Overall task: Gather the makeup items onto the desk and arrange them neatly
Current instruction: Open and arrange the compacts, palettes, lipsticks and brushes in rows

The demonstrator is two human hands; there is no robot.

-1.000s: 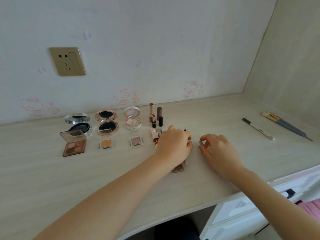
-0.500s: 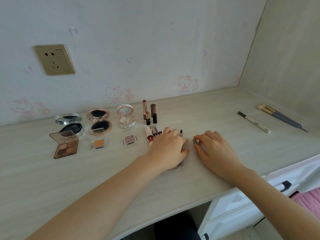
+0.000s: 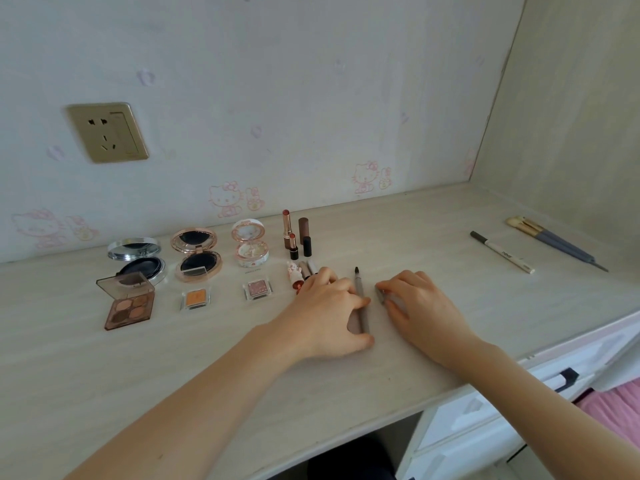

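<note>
Makeup items [image 3: 256, 289]: ranged in rows on the desk [image 3: 207, 375]. Open compacts [image 3: 197, 254] and eyeshadow palette [image 3: 128, 303] at 9 to 10 o'clock from the left hand [image 3: 329, 313]; upright lipsticks [image 3: 294, 233] at 11 o'clock. Grey pencil [image 3: 360, 299]: flat on the desk, tip toward 12 o'clock, nipped between left forefinger and thumb. Right hand [image 3: 422, 306]: at 3 o'clock of the pencil, fingertips pinching a small grey cap [image 3: 380, 293] (identity uncertain). White pen [image 3: 502, 252] and brushes [image 3: 554, 242]: lying well apart at 2 o'clock.
</note>
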